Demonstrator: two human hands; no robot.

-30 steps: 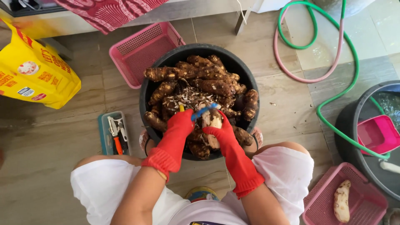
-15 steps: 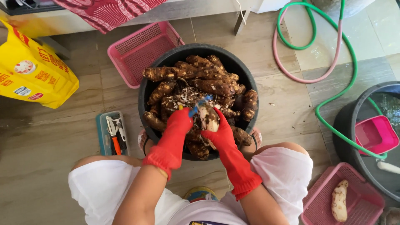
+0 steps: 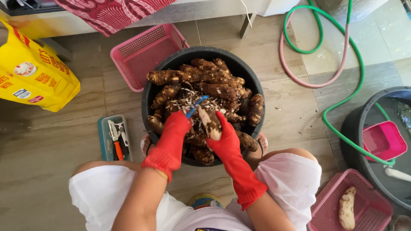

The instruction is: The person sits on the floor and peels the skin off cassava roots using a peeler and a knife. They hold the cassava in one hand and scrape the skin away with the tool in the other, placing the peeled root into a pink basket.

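The person sits over a big black tub [image 3: 147,98] on the floor, knees either side of it, both hands in red rubber gloves. The left hand [image 3: 177,124] is clenched around a blue-handled peeler [image 3: 196,106], whose blade end rests against the root held in the other hand. The right hand [image 3: 224,137] is wrapped around a half-peeled root [image 3: 209,122], pale where the skin is off and brown elsewhere, held just above the near side of the tub's heap. The tub is piled with unpeeled brown roots [image 3: 214,87], and pale shavings lie scattered across the middle of them.

Touching the tub's far left rim is a pink basket [image 3: 141,55], tipped slightly on the floor. Beyond it, a dark red patterned cloth [image 3: 111,13] hangs over the edge of a low ledge. A yellow bag [image 3: 34,77] stands well off to the left. Just left of the tub, near the person's left knee, a small teal tray [image 3: 105,128] holds a few hand tools, one with an orange grip.

Off to the right, a green hose [image 3: 342,102] and a pink hose [image 3: 308,79] loop across the floor. The green one runs into a dark basin [image 3: 355,128] at the right edge, where a small pink tub [image 3: 383,141] sits. By the person's right knee a second pink basket [image 3: 364,184] holds one peeled pale root [image 3: 346,207].
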